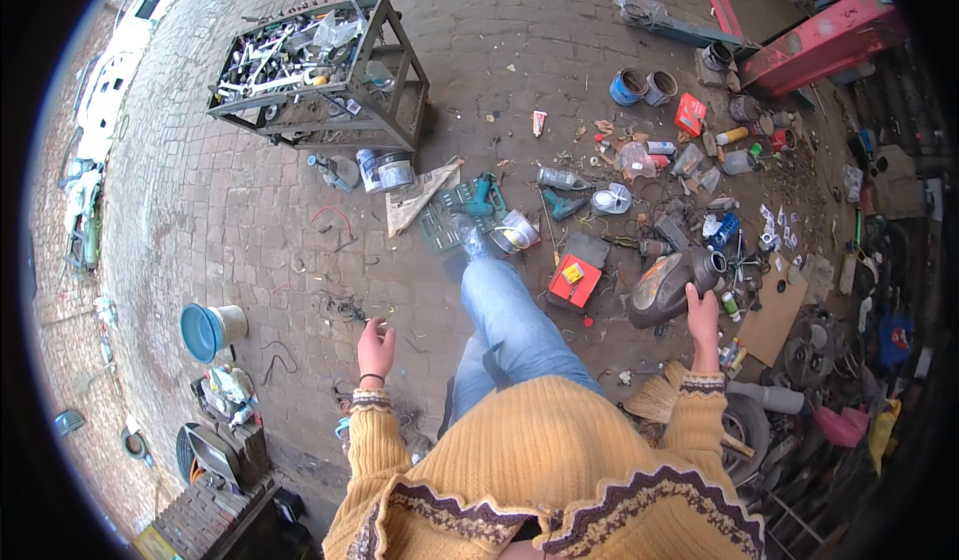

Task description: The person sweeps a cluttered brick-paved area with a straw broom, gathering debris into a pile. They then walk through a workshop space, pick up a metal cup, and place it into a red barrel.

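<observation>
My left hand (pixel 375 352) hangs over the brick floor, holding nothing, its fingers loosely bent and apart. Below it on the ground lies a small tangle of dark wire (pixel 346 308). My right hand (pixel 702 316) overlaps the edge of a dark, rounded tank-like container (pixel 661 288) with an orange marking and a round neck. Its fingers look apart; whether they touch the container cannot be made out. Ahead of my leg lie a green drill (pixel 481 197) on an opened tool case (pixel 447 222) and another green drill (pixel 565 204). A red box (pixel 575 280) stands nearby.
A metal cart (pixel 393 90) heaped with wrenches stands at the far left. Cans (pixel 628 87), bottles and litter cover the floor to the right, near a red metal beam (pixel 819 45). A blue bucket (pixel 202 333) sits left, a tire (pixel 747 430) at lower right.
</observation>
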{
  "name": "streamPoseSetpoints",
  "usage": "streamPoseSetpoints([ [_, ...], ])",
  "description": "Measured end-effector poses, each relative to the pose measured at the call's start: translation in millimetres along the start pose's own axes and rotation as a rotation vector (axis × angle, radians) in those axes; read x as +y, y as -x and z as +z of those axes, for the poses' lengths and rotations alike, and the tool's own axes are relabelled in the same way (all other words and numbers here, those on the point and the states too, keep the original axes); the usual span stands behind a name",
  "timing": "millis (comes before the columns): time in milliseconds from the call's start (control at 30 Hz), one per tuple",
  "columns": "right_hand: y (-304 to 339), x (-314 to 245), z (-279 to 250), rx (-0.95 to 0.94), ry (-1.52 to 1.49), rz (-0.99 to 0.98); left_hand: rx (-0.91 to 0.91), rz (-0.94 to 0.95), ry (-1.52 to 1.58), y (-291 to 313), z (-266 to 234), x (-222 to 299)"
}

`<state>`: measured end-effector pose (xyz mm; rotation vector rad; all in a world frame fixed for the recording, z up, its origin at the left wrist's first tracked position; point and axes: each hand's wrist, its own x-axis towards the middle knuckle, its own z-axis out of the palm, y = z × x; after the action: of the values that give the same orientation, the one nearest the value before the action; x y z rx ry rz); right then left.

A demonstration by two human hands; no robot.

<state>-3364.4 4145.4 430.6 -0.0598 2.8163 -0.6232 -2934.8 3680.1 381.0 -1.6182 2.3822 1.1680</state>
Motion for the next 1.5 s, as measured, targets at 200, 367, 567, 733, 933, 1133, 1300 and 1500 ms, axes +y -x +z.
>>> streamPoseSetpoints([
  [200,-22,-27,23,0.009,0.034,0.082,-0.065,0.141,0.040,-65,-13,60],
  [367,-92,-46,38,0.069,-0.021,0.176,-0.068,0.022,0.068,-120,-21,83],
  [567,-228,-72,66,0.044,-0.023,0.313,-0.063,-0.018,0.029,-260,-1,176],
  [733,-351,-115,60,0.034,-0.167,0.498,-0.233,0.191,-0.033,-406,28,352],
  [933,-469,-153,21,0.068,-0.292,0.525,-0.243,0.277,0.063,-517,50,504],
  [1133,-607,-205,9,0.084,-0.098,0.402,-0.256,0.294,-0.087,-616,47,587],
  [1300,-742,-285,-4,0.128,-0.264,0.249,-0.269,0.281,-0.151,-750,55,653],
  [1500,-901,-365,19,0.364,0.052,0.064,-0.248,0.436,-0.395,-922,71,810],
])
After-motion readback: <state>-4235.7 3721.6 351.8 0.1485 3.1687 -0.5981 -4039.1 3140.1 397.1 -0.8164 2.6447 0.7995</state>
